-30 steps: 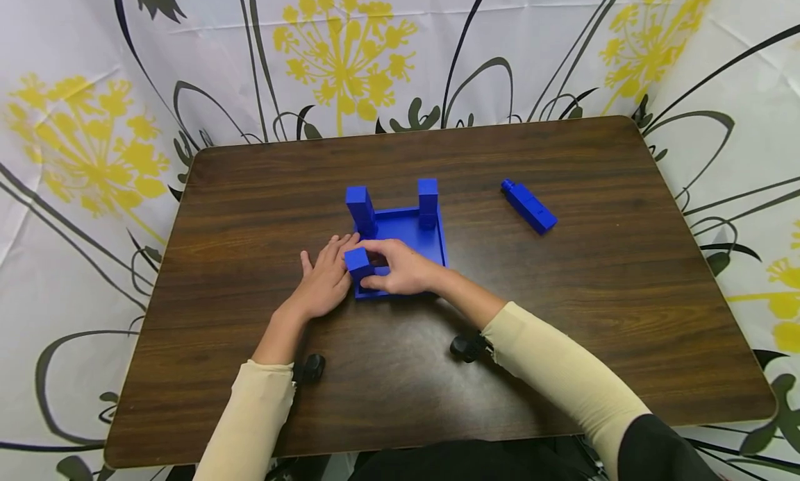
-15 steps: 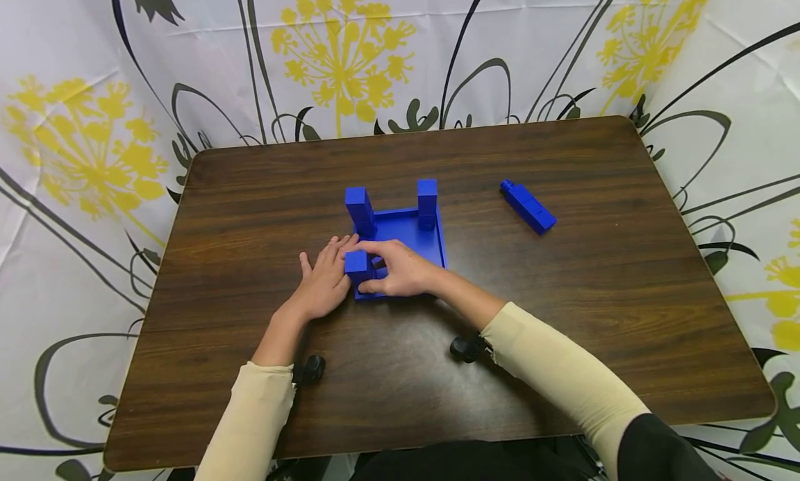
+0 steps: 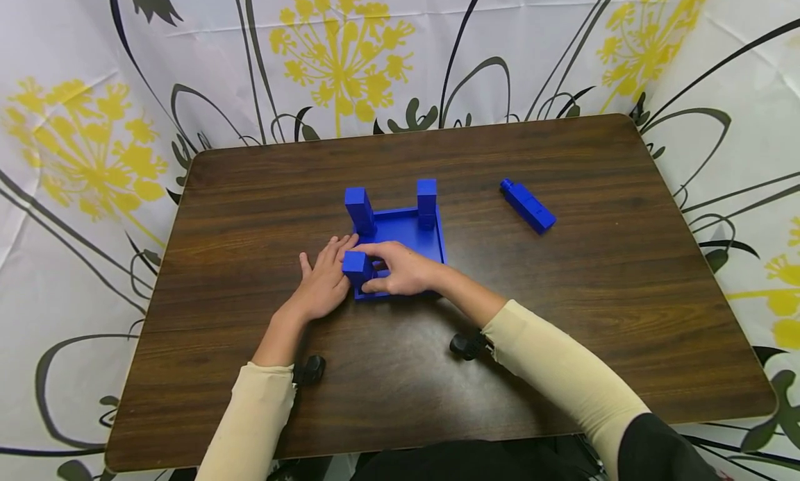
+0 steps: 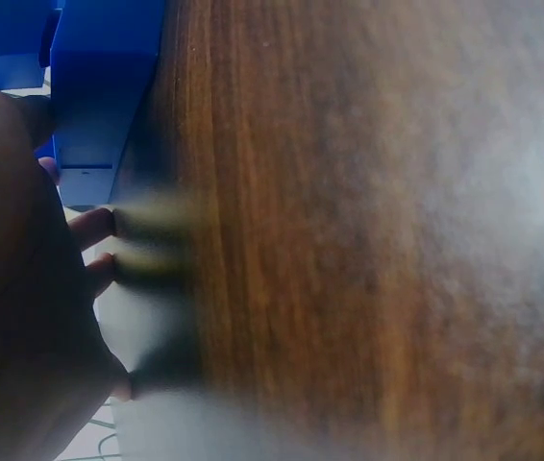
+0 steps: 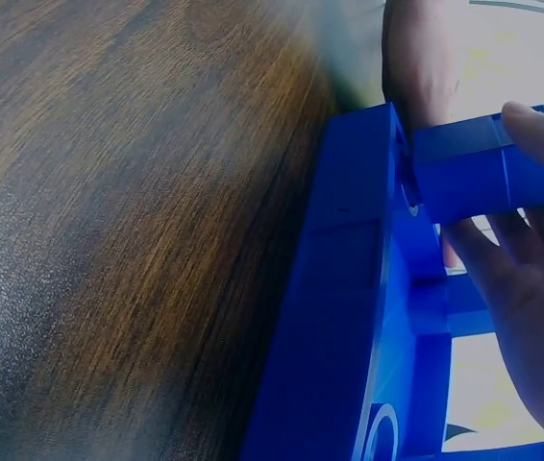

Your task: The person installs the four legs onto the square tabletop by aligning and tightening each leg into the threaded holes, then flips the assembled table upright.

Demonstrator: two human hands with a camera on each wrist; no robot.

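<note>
A blue square panel with a raised rim lies on the table, blue posts standing at its far left and far right corners. My right hand grips a third blue post at the near left corner, thumb on the near side and fingers behind. In the right wrist view this post meets the panel's corner, and a round socket shows at another corner. My left hand lies with straight fingers along the panel's left edge, touching it.
A loose blue post with a narrower round end lies to the right of the panel on the brown wooden table. A flower-patterned white curtain hangs behind and beside the table.
The post in my right hand has turned a little back and forth about its length, with slight finger movement. My left hand and the panel have stayed in place.
</note>
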